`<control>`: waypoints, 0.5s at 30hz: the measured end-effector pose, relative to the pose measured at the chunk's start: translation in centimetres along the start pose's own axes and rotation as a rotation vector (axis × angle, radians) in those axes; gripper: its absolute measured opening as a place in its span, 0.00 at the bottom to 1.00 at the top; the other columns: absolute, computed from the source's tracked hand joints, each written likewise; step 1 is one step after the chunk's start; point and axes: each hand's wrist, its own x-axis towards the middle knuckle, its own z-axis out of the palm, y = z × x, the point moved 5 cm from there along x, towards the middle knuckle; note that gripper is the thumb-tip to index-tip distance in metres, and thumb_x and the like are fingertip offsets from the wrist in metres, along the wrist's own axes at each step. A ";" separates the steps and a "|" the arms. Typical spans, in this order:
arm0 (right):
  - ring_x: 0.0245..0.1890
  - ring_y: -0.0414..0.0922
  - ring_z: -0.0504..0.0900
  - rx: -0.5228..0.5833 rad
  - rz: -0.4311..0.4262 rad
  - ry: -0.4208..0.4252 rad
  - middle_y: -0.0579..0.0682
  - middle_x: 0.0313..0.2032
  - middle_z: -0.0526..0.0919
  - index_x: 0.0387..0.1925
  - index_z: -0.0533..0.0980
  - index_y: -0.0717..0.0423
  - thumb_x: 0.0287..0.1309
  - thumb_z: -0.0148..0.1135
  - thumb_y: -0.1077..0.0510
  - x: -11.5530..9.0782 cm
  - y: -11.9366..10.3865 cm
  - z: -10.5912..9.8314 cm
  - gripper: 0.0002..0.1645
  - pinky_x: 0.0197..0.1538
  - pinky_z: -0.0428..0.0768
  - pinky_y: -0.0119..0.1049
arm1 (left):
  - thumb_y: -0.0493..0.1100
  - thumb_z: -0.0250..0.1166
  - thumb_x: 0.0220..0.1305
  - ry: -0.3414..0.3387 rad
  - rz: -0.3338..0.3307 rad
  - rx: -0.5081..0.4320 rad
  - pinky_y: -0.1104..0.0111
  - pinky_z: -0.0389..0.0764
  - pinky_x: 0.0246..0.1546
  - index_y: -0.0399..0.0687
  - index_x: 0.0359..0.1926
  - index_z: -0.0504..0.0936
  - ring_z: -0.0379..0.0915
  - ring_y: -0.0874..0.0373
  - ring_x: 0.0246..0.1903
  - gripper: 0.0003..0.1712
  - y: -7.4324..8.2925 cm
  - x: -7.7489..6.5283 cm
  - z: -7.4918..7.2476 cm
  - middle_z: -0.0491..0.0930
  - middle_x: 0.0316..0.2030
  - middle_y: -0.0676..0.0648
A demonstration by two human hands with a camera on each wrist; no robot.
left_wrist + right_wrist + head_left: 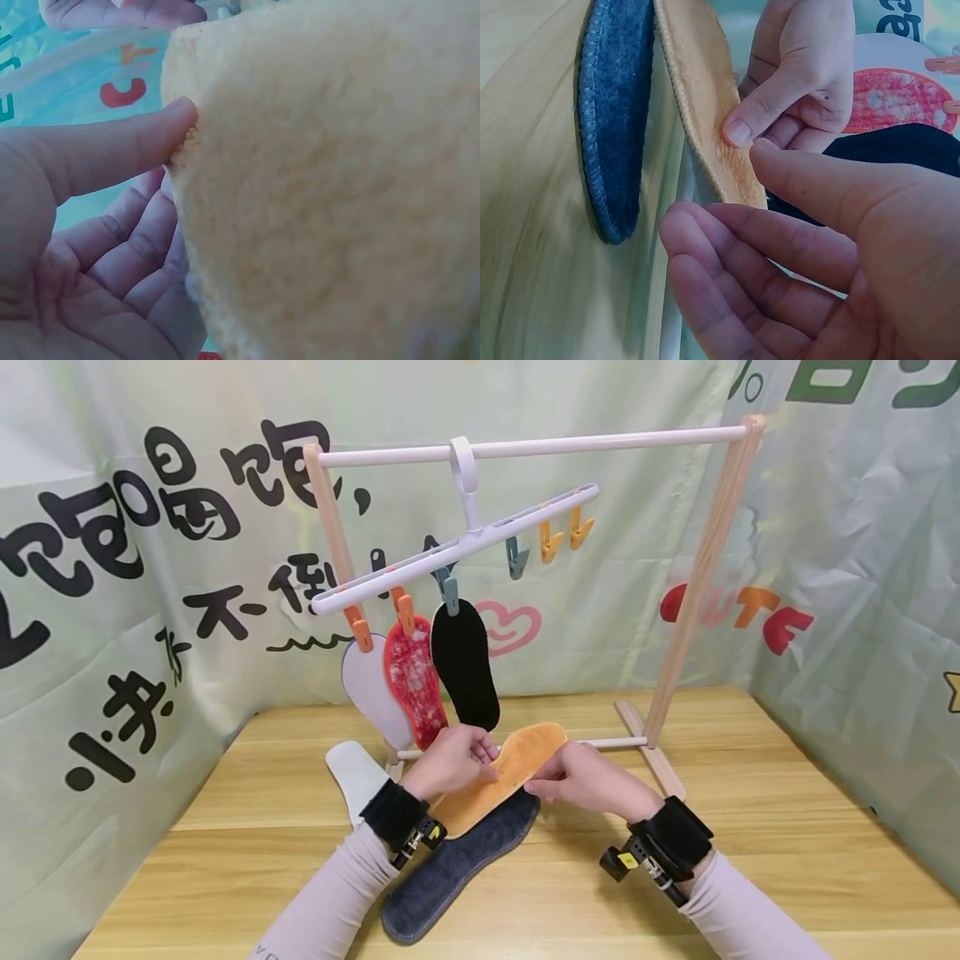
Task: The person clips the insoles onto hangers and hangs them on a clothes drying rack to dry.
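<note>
An orange fleecy insole [517, 768] is held up at a slant between the two hands. My left hand [459, 762] pinches its edge, the thumb [142, 142] on the fleecy face and the other fingers behind. My right hand [588, 779] holds the insole's opposite edge between thumb and fingers, the thumb [802, 172] close to the left thumb. Beneath the orange insole, a dark grey fleecy insole [457, 877] lies on the table, partly covered in the head view. A white insole [356, 777] lies to the left, partly hidden by the left wrist.
A wooden rack [693, 593] carries a white hanger [465, 539], tilted up to the right. Clipped on it hang a pale insole [371, 689], a red patterned insole [415, 681] and a black insole [465, 668]. A blue-grey clip [516, 558] and yellow clips [551, 543] hang without insoles.
</note>
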 end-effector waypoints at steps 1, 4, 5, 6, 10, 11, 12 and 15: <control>0.18 0.37 0.56 -0.001 0.001 0.000 0.36 0.15 0.65 0.23 0.85 0.57 0.72 0.69 0.51 0.0 0.0 0.0 0.21 0.25 0.52 0.29 | 0.36 0.82 0.57 0.000 -0.001 -0.002 0.73 0.81 0.35 0.45 0.35 0.86 0.78 0.64 0.29 0.10 0.0 0.0 0.0 0.84 0.28 0.51; 0.18 0.37 0.56 0.000 0.008 0.000 0.36 0.15 0.66 0.25 0.86 0.56 0.73 0.68 0.50 0.0 0.1 -0.2 0.20 0.25 0.52 0.29 | 0.37 0.82 0.57 0.001 0.001 -0.002 0.73 0.81 0.34 0.45 0.35 0.86 0.78 0.64 0.29 0.11 0.1 -0.1 -0.1 0.84 0.28 0.51; 0.18 0.37 0.56 0.003 0.010 0.001 0.37 0.16 0.68 0.26 0.87 0.56 0.73 0.68 0.50 0.0 0.2 -0.2 0.20 0.25 0.53 0.29 | 0.37 0.82 0.57 0.002 0.003 -0.002 0.73 0.81 0.34 0.45 0.35 0.86 0.78 0.65 0.29 0.11 0.1 -0.1 -0.1 0.84 0.28 0.51; 0.18 0.37 0.57 0.005 0.012 0.002 0.38 0.16 0.71 0.26 0.88 0.55 0.73 0.68 0.50 0.0 0.2 -0.3 0.19 0.25 0.53 0.29 | 0.37 0.82 0.57 0.003 0.002 -0.003 0.73 0.81 0.34 0.45 0.35 0.86 0.78 0.65 0.29 0.11 0.2 -0.1 -0.2 0.84 0.28 0.51; 0.19 0.37 0.61 0.019 0.018 0.007 0.46 0.22 0.85 0.31 0.90 0.55 0.73 0.69 0.51 0.0 0.2 -0.5 0.16 0.25 0.56 0.29 | 0.37 0.82 0.57 0.008 0.007 -0.009 0.74 0.80 0.33 0.45 0.35 0.87 0.78 0.65 0.29 0.10 0.4 -0.1 -0.4 0.85 0.28 0.52; 0.19 0.37 0.62 0.021 0.018 0.009 0.48 0.23 0.86 0.31 0.90 0.55 0.73 0.69 0.51 0.0 0.2 -0.6 0.16 0.25 0.56 0.28 | 0.37 0.82 0.57 0.008 0.010 -0.011 0.74 0.81 0.33 0.45 0.35 0.87 0.78 0.65 0.30 0.10 0.4 -0.1 -0.4 0.85 0.29 0.51; 0.19 0.37 0.62 0.023 0.018 0.010 0.48 0.24 0.87 0.31 0.90 0.56 0.73 0.69 0.51 0.0 0.2 -0.6 0.16 0.25 0.57 0.28 | 0.37 0.82 0.57 0.009 0.013 -0.013 0.74 0.81 0.33 0.45 0.35 0.87 0.78 0.65 0.29 0.10 0.5 -0.1 -0.4 0.85 0.29 0.51; 0.19 0.37 0.61 0.029 0.019 0.014 0.46 0.22 0.84 0.31 0.90 0.56 0.73 0.69 0.51 0.0 0.1 -0.7 0.16 0.25 0.56 0.28 | 0.37 0.82 0.57 0.011 0.028 -0.017 0.74 0.81 0.33 0.45 0.35 0.87 0.79 0.65 0.29 0.10 0.5 -0.1 -0.5 0.86 0.29 0.51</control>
